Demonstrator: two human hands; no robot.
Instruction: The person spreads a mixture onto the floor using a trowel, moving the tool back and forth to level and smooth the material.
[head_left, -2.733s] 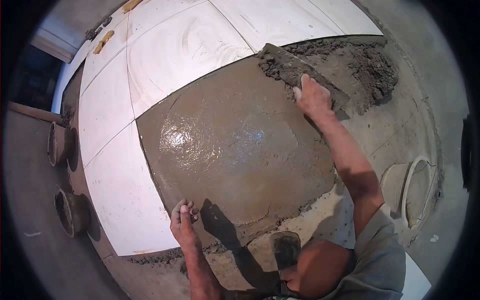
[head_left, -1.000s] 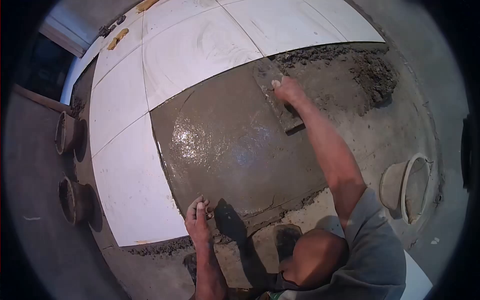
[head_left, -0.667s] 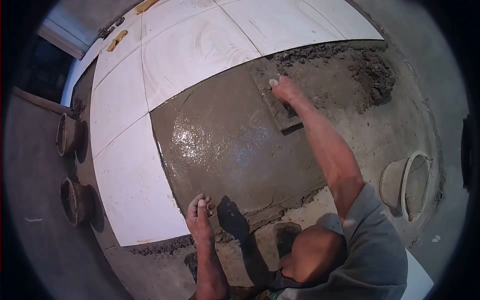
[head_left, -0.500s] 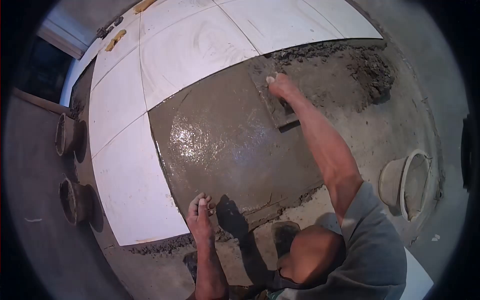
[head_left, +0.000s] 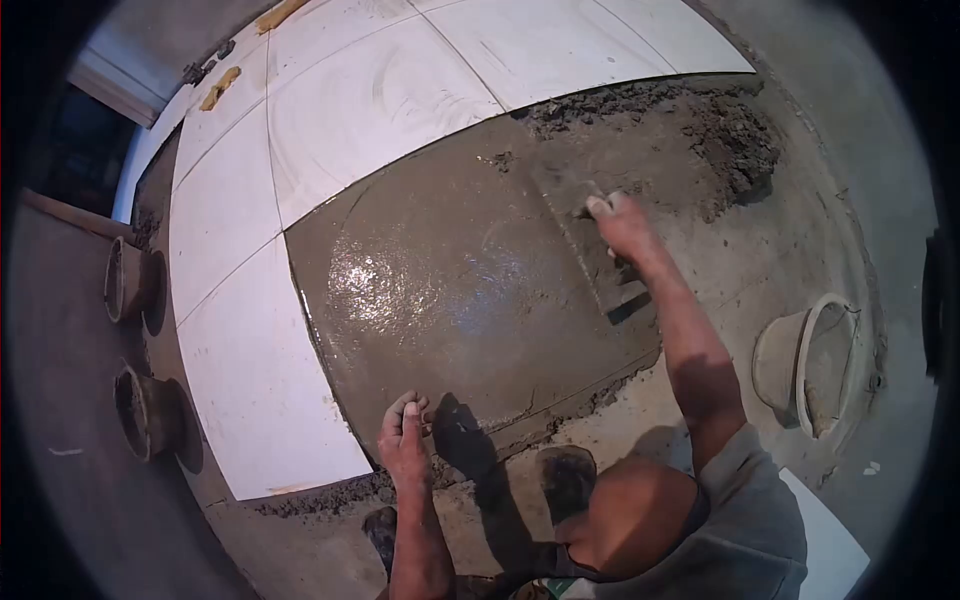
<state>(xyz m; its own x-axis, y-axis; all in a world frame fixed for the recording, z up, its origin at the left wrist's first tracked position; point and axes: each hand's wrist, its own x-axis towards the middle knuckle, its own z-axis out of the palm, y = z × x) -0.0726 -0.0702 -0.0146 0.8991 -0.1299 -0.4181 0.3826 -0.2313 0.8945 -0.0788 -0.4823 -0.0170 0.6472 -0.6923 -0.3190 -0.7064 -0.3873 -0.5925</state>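
Note:
My right hand (head_left: 622, 225) is closed around the handle of a rectangular plastering trowel (head_left: 590, 245), its blade smeared with mortar. The blade lies at the right side of a smooth, wet bed of mortar (head_left: 430, 270). My left hand (head_left: 405, 435) hovers near the bed's lower left corner, close to a white tile's edge. Its fingers are loosely curled with the thumb up, and nothing shows in them. Large white tiles (head_left: 250, 370) border the mortar on the left and at the far side.
Rough, crumbly mortar (head_left: 735, 150) is heaped at the upper right. A pale bucket (head_left: 785, 365) lies at the right, and two dark buckets (head_left: 150, 410) are at the left. Yellowish lumps (head_left: 220, 88) rest on the far tiles. Another white tile (head_left: 825, 540) shows at lower right.
My right hand has moved the trowel right and toward me across the mortar. A small lump shows near the far edge where the blade was. My left hand stays about where it was.

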